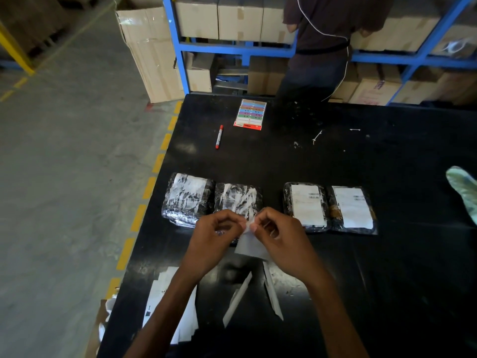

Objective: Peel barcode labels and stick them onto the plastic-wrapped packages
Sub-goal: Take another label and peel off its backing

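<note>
- Left hand (216,236) and right hand (278,239) are held close together above the near part of the black table (387,280), fingertips nearly touching.
- A white label (249,246) is pinched at its top edge by both hands; the rest hangs down between them.
- Step judged: label being split from its backing at the upper corner. How far it has separated cannot be told, because of blur.
- Four wrapped packages are laid in a row just beyond the hands.
- Far-left package (187,198) and second package (237,200): only streaky white under crinkled wrap is seen, so they are judged unlabelled.
- Third package (307,206) and far-right package (352,209): a clean white sheet with barcode marks is seen on each, so they are judged done.
- Likely target is the second package, directly behind the pinch.
- To be done well: backing should be held firm by one hand, and the label peeled slowly at a low angle so it is not curled or torn.
- Adhesive should be touched only at the edge.
- Label should be laid from one edge and smoothed across, so that wrinkles over the slack wrap are avoided.
- Two white strips (237,298) lie near, judged discarded backing; a stack of label sheets (165,301) lies at the table's near left edge.
- Red marker (219,136) is left untouched farther back.
</note>
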Demonstrator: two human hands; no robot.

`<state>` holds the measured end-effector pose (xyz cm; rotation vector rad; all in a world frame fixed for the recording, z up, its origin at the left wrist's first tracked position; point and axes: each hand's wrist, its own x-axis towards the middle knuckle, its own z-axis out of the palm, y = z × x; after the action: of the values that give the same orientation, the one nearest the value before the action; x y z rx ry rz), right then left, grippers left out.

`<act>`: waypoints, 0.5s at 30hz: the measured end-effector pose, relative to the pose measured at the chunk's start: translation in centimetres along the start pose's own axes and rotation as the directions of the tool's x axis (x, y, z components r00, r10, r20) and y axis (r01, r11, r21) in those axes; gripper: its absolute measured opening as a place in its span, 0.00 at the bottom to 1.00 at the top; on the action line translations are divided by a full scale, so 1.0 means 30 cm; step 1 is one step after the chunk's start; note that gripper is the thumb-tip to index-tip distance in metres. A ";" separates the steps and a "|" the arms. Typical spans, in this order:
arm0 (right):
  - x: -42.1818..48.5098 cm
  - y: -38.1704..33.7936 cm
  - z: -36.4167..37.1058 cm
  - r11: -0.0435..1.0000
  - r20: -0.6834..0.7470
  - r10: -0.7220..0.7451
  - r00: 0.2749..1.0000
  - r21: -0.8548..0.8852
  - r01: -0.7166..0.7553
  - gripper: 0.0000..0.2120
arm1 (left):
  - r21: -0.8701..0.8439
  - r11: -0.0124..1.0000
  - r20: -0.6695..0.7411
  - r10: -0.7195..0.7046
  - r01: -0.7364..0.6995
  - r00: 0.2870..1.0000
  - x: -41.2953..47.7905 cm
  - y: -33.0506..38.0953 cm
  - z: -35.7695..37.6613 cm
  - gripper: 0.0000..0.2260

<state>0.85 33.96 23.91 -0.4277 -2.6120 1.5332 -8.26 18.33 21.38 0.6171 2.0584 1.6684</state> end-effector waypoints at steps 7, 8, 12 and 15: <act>-0.001 0.039 0.048 0.990 -0.056 0.071 0.996 -0.117 -0.077 0.04 | 0.315 0.949 -0.099 -0.002 0.033 0.995 0.025 -0.070 -0.016 0.03; -0.003 0.047 0.059 0.985 -0.059 0.093 0.994 -0.142 -0.101 0.05 | 0.321 0.943 -0.082 -0.067 0.090 0.994 0.039 -0.090 -0.027 0.03; -0.015 0.100 0.116 0.960 -0.089 0.174 0.981 -0.206 -0.189 0.05 | 0.255 0.916 -0.004 -0.321 0.311 0.947 0.083 -0.145 -0.060 0.04; -0.029 0.143 0.138 0.957 -0.116 0.188 0.975 -0.203 -0.208 0.06 | 0.295 0.877 -0.011 -0.395 0.380 0.919 0.115 -0.182 -0.080 0.05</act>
<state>1.63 32.18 18.22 -0.7833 -2.7385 1.2443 -12.87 17.44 16.33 0.2973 2.2308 1.1229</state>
